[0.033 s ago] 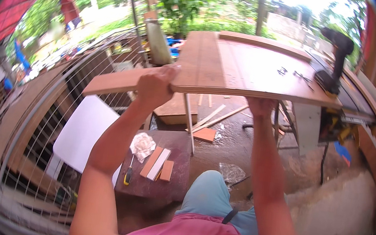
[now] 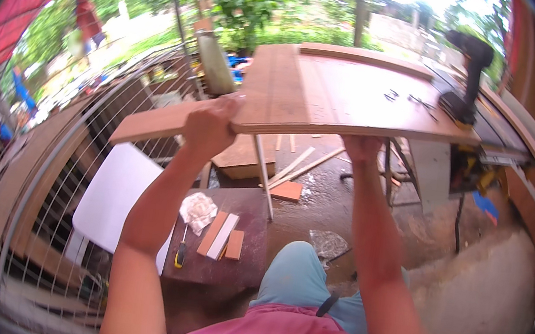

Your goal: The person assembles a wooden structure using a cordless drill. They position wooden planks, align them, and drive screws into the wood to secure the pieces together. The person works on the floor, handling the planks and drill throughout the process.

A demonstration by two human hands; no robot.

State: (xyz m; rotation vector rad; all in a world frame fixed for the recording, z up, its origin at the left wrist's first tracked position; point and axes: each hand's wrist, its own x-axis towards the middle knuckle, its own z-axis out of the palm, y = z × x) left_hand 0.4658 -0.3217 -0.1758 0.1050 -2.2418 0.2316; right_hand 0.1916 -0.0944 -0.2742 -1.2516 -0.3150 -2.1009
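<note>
Gripping a brown wooden plank (image 2: 149, 124) with the left hand (image 2: 211, 123), left of centre in the upper half of the frame, fingers curled over at the near left corner of a wide wooden panel (image 2: 272, 86). Reaching up to the panel's near edge with the right hand (image 2: 361, 148), just right of centre, palm side out of sight. Cannot tell how far curled or how firmly holding on that side, with the fingers hidden beneath the wood.

Spread across the upper centre and upper right of the frame with the panel: a brown band at its left, a pale, glossy middle, and a narrow wooden strip (image 2: 367, 60) along the far edge. Lying loose on the glossy part, some small dark metal pieces (image 2: 422, 104). Standing upright near the right end, a black cordless drill (image 2: 469, 71).

Below, left of the frame's centre, a dark red bench (image 2: 246, 206). On it, a crumpled whitish cloth (image 2: 198, 210), a screwdriver (image 2: 180, 255) with a yellow and black handle, a white strip (image 2: 224, 236) beside a longer brown strip (image 2: 211, 233), and a short brown block (image 2: 234, 246) just to their right. On the floor near the centre, an orange-brown board (image 2: 287, 191) and thin wooden sticks (image 2: 307, 166). Slanting at centre left, a large white sheet (image 2: 114, 195).
</note>
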